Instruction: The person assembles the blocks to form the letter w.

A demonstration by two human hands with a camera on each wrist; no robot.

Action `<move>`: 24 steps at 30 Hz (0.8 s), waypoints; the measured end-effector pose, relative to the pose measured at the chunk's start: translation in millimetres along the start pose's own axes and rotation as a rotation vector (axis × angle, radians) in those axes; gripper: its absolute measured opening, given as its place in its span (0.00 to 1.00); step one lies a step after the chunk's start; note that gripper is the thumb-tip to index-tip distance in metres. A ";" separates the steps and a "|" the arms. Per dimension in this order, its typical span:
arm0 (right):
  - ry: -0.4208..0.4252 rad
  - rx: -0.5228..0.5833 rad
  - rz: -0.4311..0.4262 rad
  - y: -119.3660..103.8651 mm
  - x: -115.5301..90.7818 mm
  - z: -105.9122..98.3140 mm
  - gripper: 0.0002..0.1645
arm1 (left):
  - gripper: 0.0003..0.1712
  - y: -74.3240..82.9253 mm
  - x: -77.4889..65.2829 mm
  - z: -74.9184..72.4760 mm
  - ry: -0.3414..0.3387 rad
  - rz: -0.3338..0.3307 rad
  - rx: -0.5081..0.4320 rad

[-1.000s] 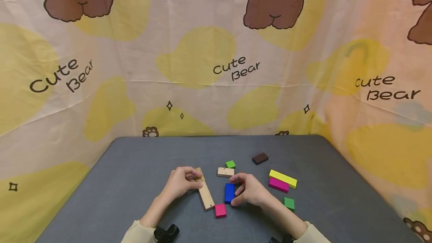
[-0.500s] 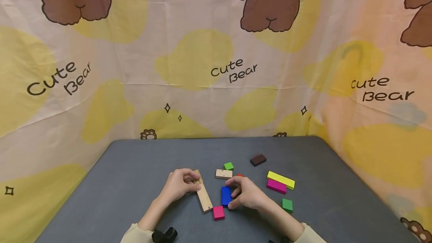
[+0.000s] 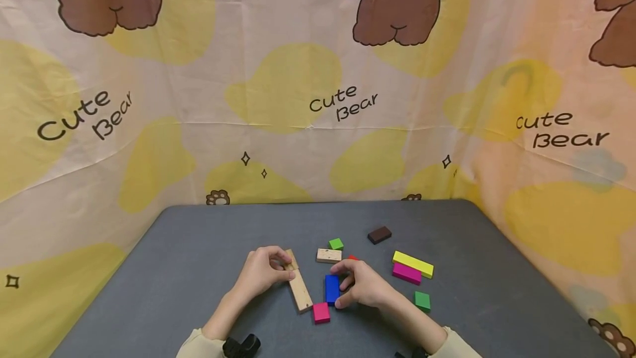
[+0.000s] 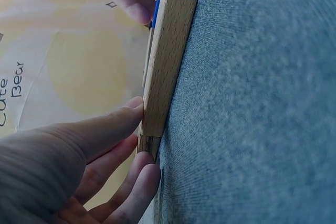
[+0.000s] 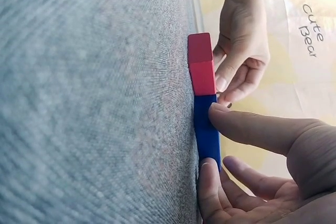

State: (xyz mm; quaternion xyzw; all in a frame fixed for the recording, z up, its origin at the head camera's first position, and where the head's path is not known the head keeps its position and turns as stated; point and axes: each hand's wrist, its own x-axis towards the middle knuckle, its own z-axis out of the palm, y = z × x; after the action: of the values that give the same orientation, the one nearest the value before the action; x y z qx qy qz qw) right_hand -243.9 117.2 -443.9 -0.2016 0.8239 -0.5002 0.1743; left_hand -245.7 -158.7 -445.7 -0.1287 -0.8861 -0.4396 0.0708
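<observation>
In the head view my left hand [image 3: 263,270] pinches a small wooden block [image 3: 291,258] at the far end of a long plain wooden block [image 3: 301,291]. Its thumb rests on the long block's edge in the left wrist view, where the two blocks meet end to end. My right hand [image 3: 365,286] holds a blue block [image 3: 332,290] by its right side, thumb nearer me and fingers farther away. A pink-red block [image 5: 202,64] sits at the blue block's near end, by the long block's near corner. All of these lie on the grey table.
Beyond the hands lie a speckled wooden block [image 3: 329,256], a light green block [image 3: 336,243] and a partly hidden red block [image 3: 353,257]. To the right are a dark brown block [image 3: 380,235], a yellow bar [image 3: 413,264], a magenta block [image 3: 406,273] and a green block [image 3: 422,301].
The right hand and the blue block have shifted slightly left and nearer to me, closer to the pink-red block. A red block now shows behind the right hand. The left hand keeps its place.
</observation>
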 end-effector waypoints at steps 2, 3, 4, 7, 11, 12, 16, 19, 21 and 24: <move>-0.002 0.005 0.005 -0.3 -0.1 0.1 0.35 | 0.15 0.0 -0.1 -0.5 0.000 0.000 -0.003; -0.003 0.008 0.008 -0.4 -0.1 0.2 0.35 | 0.15 0.0 -0.1 -0.6 -0.001 0.000 -0.004; -0.004 0.010 0.011 -0.6 -0.2 0.2 0.35 | 0.15 -0.1 -0.2 -0.7 -0.002 0.000 -0.006; -0.006 0.017 0.018 -0.9 -0.6 0.3 0.35 | 0.14 -0.9 0.0 -0.4 -0.006 0.007 -0.006; -0.006 0.021 0.020 -1.1 -0.7 0.2 0.35 | 0.13 -1.9 0.5 0.3 -0.006 0.022 0.011; -0.006 0.021 0.020 -1.3 -0.7 0.2 0.35 | 0.13 -2.0 0.6 0.4 -0.006 0.024 0.015; -0.008 0.022 0.024 -1.9 -0.9 0.1 0.34 | 0.17 -1.2 0.5 0.2 -0.004 0.013 0.051; -0.010 0.021 0.028 -2.1 -1.3 0.4 0.34 | 0.22 -0.5 0.1 -0.8 -0.012 -0.006 0.089; -0.010 0.021 0.030 -2.4 -1.6 0.4 0.35 | 0.26 -1.4 0.5 -1.6 -0.024 -0.014 0.115; -0.010 0.024 0.032 -2.8 -1.6 0.3 0.35 | 0.32 -2.4 1.2 -2.6 -0.052 -0.012 0.154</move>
State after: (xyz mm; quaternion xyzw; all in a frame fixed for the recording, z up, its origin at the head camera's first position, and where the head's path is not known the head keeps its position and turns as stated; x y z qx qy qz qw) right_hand -242.0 116.6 -441.4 -0.1886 0.8202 -0.5060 0.1887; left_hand -247.5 -162.0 -445.6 -0.1289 -0.9197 -0.3669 0.0546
